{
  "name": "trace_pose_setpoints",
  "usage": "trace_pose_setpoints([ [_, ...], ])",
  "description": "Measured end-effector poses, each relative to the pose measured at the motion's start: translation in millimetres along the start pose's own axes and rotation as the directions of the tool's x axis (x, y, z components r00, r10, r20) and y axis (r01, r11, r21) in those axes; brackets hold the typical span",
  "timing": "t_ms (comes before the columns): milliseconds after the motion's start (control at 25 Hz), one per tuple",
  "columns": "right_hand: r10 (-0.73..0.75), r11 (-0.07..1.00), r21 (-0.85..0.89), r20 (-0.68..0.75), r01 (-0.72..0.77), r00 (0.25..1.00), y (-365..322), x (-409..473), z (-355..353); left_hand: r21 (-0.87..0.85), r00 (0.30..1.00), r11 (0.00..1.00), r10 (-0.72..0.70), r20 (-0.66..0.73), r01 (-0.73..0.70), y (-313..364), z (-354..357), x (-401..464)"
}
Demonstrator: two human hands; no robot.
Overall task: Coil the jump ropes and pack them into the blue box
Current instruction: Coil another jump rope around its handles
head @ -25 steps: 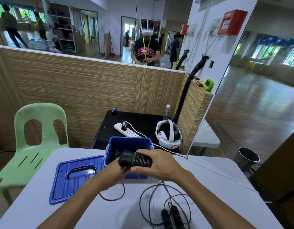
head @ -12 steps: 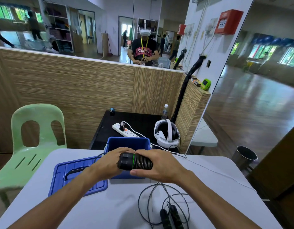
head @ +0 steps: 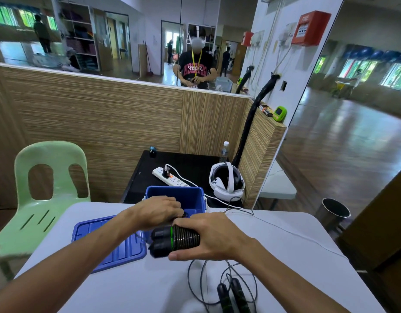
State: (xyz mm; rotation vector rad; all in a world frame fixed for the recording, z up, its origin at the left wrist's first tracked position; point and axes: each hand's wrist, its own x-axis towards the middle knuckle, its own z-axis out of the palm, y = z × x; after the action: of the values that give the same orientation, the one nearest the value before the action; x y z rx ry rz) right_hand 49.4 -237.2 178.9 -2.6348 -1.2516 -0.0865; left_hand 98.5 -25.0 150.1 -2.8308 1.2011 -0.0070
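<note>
The right hand (head: 212, 236) clamps its grip round the paired rope handles (head: 174, 241), wrapped in coiled cord, their long axis level and pointing left. The blue box (head: 174, 195) stands open just beyond, at the desk's (head: 285, 256) far edge; the left hand (head: 160, 212), nearer it, curls over its rim, seemingly pinching cord. A second jump rope (head: 226, 288) lies loose at the near edge. A red wall alarm (head: 307, 28) reads "FIRE".

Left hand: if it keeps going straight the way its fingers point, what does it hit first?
Probably the right inner wall of the blue box: the left hand points right and forward over the box's open top. Depth is unclear.
</note>
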Motion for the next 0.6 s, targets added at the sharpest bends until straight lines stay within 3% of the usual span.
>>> trace_pose_setpoints([
  [120, 0.021, 0.994, -0.109, 0.035, -0.017, 0.999, -0.7, 0.8, 4.0, 0.08, 0.999, 0.996, 0.023, 0.045, -0.027, 0.2, -17.2, 6.1],
  [280, 0.11, 0.983, -0.154, 0.031, -0.104, 0.993, 9.3, -0.4, 7.1, 0.29, 0.994, 0.957, 0.037, -0.099, -0.007, -2.6, -27.4, 1.8],
  [440, 0.216, 0.972, -0.103, 0.057, -0.21, 0.975, 13.4, 4.4, 5.0, 0.246, 0.973, 0.944, -0.231, 0.013, 0.221, 16.6, -41.5, 5.9],
  [600, 0.28, 0.96, -0.046, 0.104, -0.277, 0.954, 21.6, 11.2, 6.1, 0.243, 0.928, 0.896, -0.362, -0.085, 0.372, 36.1, -50.4, 8.1],
])
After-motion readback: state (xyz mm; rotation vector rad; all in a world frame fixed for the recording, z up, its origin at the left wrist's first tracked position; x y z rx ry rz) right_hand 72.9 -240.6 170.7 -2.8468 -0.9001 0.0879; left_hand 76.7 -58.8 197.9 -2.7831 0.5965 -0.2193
